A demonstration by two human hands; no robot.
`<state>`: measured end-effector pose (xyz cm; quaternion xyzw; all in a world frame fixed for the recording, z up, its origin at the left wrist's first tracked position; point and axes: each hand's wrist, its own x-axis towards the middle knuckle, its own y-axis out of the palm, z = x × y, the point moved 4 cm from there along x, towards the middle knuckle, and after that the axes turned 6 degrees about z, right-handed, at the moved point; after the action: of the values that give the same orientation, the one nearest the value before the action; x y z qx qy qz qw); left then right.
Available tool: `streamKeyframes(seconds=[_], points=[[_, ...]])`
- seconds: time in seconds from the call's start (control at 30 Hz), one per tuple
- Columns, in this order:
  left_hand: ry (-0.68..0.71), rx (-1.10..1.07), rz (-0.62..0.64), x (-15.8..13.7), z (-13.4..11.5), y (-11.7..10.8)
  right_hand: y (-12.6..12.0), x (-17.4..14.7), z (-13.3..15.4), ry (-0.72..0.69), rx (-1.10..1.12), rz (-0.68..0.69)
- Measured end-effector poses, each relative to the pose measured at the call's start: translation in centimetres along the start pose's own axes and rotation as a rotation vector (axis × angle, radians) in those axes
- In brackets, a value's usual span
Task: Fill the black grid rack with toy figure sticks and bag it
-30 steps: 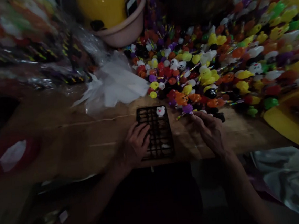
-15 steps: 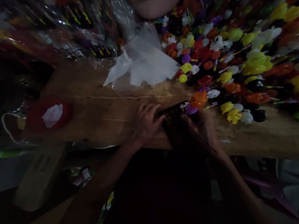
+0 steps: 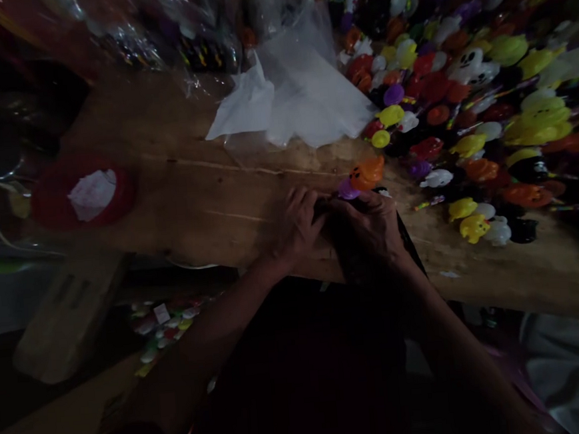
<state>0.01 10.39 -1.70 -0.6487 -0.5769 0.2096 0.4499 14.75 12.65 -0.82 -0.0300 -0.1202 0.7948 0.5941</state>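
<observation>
Near the front edge of the wooden bench (image 3: 189, 211), my left hand (image 3: 297, 226) pinches the left edge of a dark flat piece (image 3: 348, 242), perhaps a card or tray; the dim light hides its detail. My right hand (image 3: 375, 223) lies over that dark piece, fingers closed round the lower part of an orange pumpkin-topped toy (image 3: 367, 173). A purple part (image 3: 348, 189) sits just below the pumpkin. The toy's stem is hidden by the fingers. A small white shape (image 3: 384, 193) shows beside the right fingertips.
A dense spread of small plastic toys (image 3: 469, 146) covers the right side. White sheets and clear plastic (image 3: 305, 102) lie behind my hands. At the left stands a red round container (image 3: 124, 193) with crumpled paper (image 3: 92, 194) in it. Bagged items (image 3: 206, 53) fill the back left.
The right hand has moved up and inward across the dark piece, and now grips the pumpkin toy, which has shifted left, away from the toy spread. The view has also shifted.
</observation>
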Motion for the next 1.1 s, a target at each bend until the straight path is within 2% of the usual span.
streamKeyframes(seconds=[0.2, 0.43, 0.63, 0.83, 0.97, 1.1], points=[[-0.051, 0.04, 0.051, 0.1, -0.3, 0.1, -0.1, 0.4, 0.5, -0.003, 0.074, 0.066], [-0.067, 0.017, 0.082, 0.5, -0.5, 0.1, -0.8, 0.2, 0.7, -0.096, -0.214, 0.048], [-0.083, -0.028, 0.091, 0.7, -0.5, 0.4, -1.2, 0.7, 1.6, -0.21, -0.323, 0.17], [-0.041, -0.055, 0.021, 0.4, -0.2, 0.8, -0.9, 0.2, 1.4, -0.294, -0.514, 0.086], [-0.033, -0.087, 0.007, 0.4, 0.1, 0.8, 0.2, -0.2, 1.7, -0.346, -0.531, 0.065], [-0.04, -0.087, 0.017, 0.8, 0.2, 0.4, 0.6, 0.1, 1.9, -0.355, -0.519, 0.154]])
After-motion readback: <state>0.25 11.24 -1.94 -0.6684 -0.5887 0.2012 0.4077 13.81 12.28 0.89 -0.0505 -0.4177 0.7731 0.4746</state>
